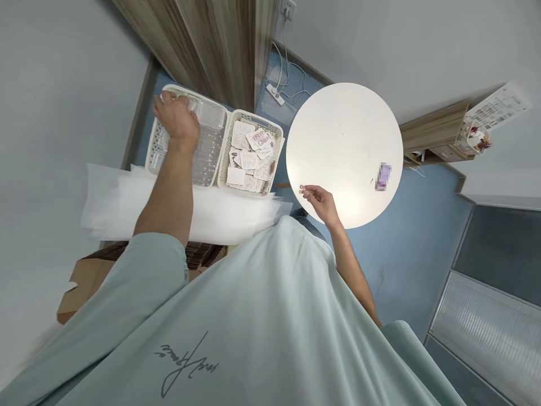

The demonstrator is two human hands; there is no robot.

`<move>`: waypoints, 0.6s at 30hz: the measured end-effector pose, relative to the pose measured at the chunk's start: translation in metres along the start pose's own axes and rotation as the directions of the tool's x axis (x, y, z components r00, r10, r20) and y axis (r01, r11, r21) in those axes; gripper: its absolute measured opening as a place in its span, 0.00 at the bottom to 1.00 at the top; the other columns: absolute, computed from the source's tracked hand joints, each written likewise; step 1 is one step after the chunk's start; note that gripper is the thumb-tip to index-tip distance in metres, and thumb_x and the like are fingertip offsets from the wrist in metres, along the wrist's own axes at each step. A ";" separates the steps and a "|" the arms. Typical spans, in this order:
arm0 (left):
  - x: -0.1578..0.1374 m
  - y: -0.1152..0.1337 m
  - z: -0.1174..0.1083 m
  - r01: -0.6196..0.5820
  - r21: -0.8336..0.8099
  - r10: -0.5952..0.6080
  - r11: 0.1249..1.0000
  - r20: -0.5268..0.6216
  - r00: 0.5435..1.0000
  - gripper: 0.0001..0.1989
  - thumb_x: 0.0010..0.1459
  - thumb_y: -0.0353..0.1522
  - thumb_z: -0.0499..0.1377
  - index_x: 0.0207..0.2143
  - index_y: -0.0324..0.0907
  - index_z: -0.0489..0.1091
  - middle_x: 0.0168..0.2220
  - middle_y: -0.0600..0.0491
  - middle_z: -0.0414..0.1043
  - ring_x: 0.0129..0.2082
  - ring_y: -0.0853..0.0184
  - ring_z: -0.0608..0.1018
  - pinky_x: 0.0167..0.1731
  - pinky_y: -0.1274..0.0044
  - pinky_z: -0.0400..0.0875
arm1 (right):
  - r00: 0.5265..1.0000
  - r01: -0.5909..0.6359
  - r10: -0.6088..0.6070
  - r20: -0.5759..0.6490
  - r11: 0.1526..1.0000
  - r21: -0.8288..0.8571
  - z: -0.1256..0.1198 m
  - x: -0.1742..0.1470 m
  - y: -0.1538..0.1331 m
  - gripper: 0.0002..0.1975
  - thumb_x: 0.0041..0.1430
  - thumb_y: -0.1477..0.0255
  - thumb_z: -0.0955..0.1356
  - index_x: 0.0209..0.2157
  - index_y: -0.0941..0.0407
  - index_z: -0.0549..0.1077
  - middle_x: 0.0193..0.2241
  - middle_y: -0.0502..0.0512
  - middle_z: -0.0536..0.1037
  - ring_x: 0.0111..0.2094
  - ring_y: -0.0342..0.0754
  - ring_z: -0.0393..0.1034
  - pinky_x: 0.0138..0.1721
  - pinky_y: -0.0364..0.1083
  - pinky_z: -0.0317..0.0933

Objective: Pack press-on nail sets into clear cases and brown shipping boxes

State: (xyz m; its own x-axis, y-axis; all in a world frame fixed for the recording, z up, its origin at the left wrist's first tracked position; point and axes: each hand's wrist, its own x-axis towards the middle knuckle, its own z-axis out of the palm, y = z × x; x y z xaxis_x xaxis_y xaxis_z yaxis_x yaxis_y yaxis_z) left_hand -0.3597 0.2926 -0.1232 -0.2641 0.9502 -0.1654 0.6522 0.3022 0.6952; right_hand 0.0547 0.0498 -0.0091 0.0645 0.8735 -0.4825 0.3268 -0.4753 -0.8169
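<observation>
My left hand (177, 118) reaches into the far left corner of a white perforated basket (217, 169). Its fingers curl down among clear plastic boxes (211, 115); whatever they grip is hidden beneath them. Over the near left edge of a round white table (342, 135), my right hand (320, 202) pinches a small red-and-white trinket (301, 188) between thumb and fingertips. Its exact kind is too small to tell.
Beside the first basket, another white basket (278, 141) holds printed cards (248, 160). Translucent plastic sheets (236, 217) lie in front of both. A pixelated purple item (383, 176) rests on the table. A power strip (275, 95) sits behind, and a cardboard box (87, 282) stands lower left.
</observation>
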 end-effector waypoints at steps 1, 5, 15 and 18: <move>-0.003 0.003 -0.005 0.115 0.030 -0.114 0.993 -0.018 0.993 0.25 0.65 0.11 0.70 0.60 0.30 0.71 0.72 0.52 0.62 0.74 0.59 0.56 0.82 0.46 0.42 | 1.000 -0.001 0.001 0.008 1.000 0.000 0.000 0.001 -0.001 0.29 0.65 0.44 0.76 0.55 0.51 0.84 0.58 0.60 0.89 0.56 0.56 0.84 0.64 0.59 0.76; -0.023 0.022 -0.020 0.166 -0.076 -0.173 0.983 -0.097 0.980 0.34 0.65 0.22 0.79 0.66 0.34 0.67 0.68 0.55 0.61 0.70 0.65 0.58 0.82 0.60 0.47 | 0.999 0.016 -0.017 0.032 1.000 0.006 0.004 0.005 -0.010 0.30 0.65 0.43 0.77 0.54 0.51 0.84 0.54 0.59 0.89 0.55 0.56 0.85 0.64 0.58 0.76; -0.184 0.112 0.035 0.013 -0.501 0.054 0.865 0.121 0.991 0.40 0.60 0.46 0.81 0.70 0.51 0.73 0.75 0.45 0.69 0.71 0.50 0.76 0.66 0.60 0.79 | 0.983 0.100 -0.120 0.139 0.984 0.145 -0.005 0.014 -0.039 0.37 0.59 0.38 0.79 0.58 0.50 0.83 0.57 0.62 0.88 0.61 0.60 0.83 0.68 0.61 0.76; -0.247 0.141 0.047 -0.002 -0.595 0.173 0.804 0.231 0.957 0.44 0.57 0.54 0.78 0.71 0.53 0.73 0.76 0.43 0.70 0.73 0.45 0.76 0.68 0.57 0.79 | 0.968 0.130 -0.173 0.182 0.966 0.226 -0.021 0.017 -0.041 0.45 0.55 0.36 0.81 0.65 0.49 0.80 0.67 0.63 0.82 0.67 0.63 0.79 0.71 0.62 0.75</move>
State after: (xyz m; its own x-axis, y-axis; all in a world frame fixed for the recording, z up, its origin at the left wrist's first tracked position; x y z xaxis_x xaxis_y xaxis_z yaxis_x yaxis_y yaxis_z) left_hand -0.1693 0.1040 -0.0168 0.0244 0.9795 -0.1997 0.1023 0.1963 0.9752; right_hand 0.0621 0.0858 0.0228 -0.1657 0.9086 -0.3834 0.1112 -0.3691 -0.9227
